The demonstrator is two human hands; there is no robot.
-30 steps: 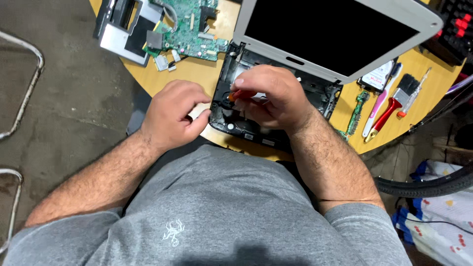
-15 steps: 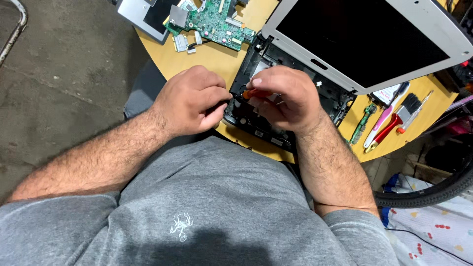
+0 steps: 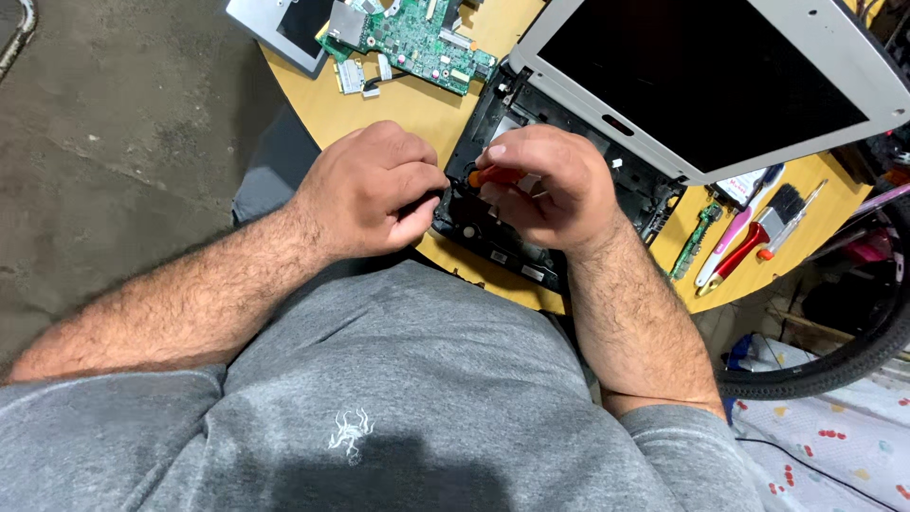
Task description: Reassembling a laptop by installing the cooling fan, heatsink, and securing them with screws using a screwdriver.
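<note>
Right hand (image 3: 550, 185) gripping an orange screwdriver (image 3: 495, 175) in the stripped laptop base (image 3: 531, 237), left hand (image 3: 374, 190) closed, perhaps steadying it; board (image 3: 408, 38) already out.

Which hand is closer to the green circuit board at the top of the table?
Left. The left hand lies just below the circuit board, with bare table between them. The right hand is farther to the right, over the open laptop base, holding an orange-handled tool.
</note>
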